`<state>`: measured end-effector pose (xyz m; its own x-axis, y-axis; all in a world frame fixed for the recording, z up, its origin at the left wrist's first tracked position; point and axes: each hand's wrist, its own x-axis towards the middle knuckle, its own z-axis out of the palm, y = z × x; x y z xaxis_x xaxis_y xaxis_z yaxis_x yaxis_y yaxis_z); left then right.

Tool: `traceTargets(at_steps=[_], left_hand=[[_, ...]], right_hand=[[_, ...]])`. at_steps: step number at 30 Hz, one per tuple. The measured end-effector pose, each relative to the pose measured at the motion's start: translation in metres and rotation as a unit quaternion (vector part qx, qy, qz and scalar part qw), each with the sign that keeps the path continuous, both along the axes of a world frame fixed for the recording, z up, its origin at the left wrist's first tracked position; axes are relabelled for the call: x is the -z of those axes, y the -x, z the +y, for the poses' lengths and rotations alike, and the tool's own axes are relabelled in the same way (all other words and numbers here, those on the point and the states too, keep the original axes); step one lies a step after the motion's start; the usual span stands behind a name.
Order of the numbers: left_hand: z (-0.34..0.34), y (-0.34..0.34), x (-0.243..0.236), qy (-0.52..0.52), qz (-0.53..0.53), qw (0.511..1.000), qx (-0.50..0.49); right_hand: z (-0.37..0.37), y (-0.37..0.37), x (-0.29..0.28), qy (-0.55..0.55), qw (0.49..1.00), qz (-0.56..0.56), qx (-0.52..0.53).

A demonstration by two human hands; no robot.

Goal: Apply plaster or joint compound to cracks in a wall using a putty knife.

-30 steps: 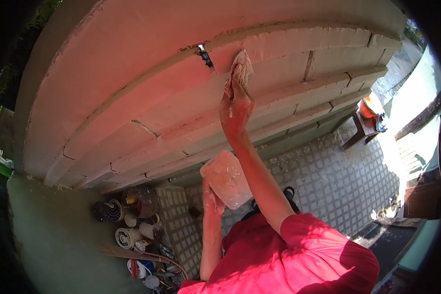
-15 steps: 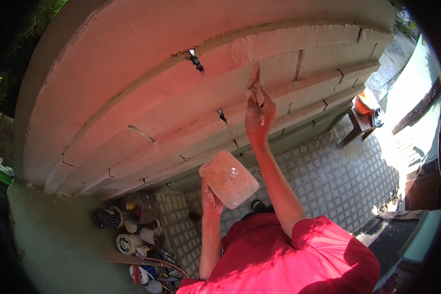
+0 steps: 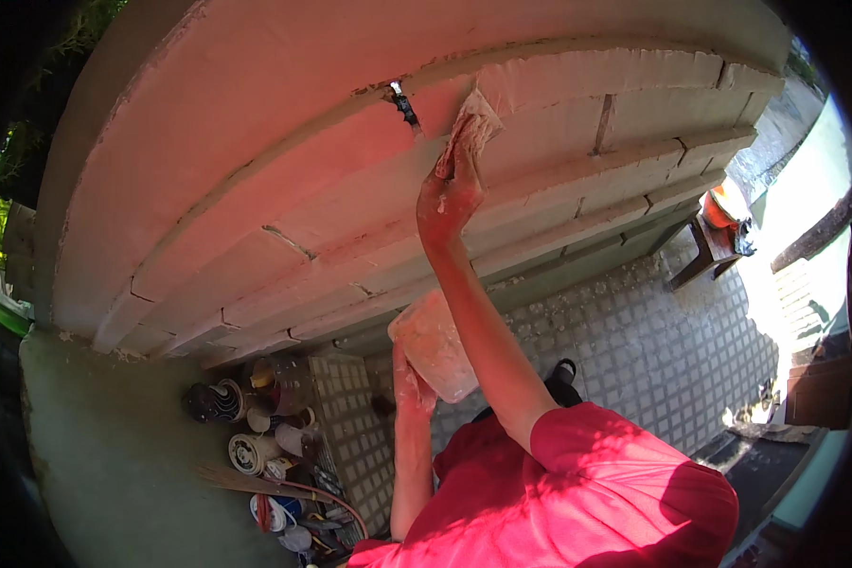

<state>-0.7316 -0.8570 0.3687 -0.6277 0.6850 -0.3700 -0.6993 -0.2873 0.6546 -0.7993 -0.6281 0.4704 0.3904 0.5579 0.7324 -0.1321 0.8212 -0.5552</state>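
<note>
From up here I see my right hand (image 3: 452,194) raised against the block wall (image 3: 256,189), fingers curled tight around the handle of a plaster-smeared trowel (image 3: 471,128). The blade runs up and slightly right from the grip, its long axis nearly along my forearm, and it lies flat on the wall just right of the dark metal bracket (image 3: 405,106) stuck in the joint. That bracket sits up and left of the grip, near but apart from the blade.

My left hand (image 3: 413,388) is well below the right, closed around the underside of a pale plaster tub (image 3: 434,343), which tilts toward me between the 2 forearms. The right hand is clearly the nearer one to the joint; the tub lies straight down from the grip.

Further down and left of the left hand, on the checkered floor tiles (image 3: 634,350), stand several round cans and pots (image 3: 256,445), white, dark and striped; any labels are too small to make out. Far right of the grip, an orange object (image 3: 726,204) rests on a wooden stool.
</note>
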Motion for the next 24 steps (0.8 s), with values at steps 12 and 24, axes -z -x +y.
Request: traceTargets(at_steps=[12, 24], left_hand=[[0.001, 0.001, -0.002, -0.021, 0.016, 1.0, 0.0], [-0.006, 0.005, 0.011, -0.026, -0.01, 1.0, -0.005]], right_hand=[[-0.011, 0.0, 0.026, 0.074, 0.995, -0.035, -0.051], [0.001, -0.115, 0.003, 0.279, 0.933, -0.145, -0.177]])
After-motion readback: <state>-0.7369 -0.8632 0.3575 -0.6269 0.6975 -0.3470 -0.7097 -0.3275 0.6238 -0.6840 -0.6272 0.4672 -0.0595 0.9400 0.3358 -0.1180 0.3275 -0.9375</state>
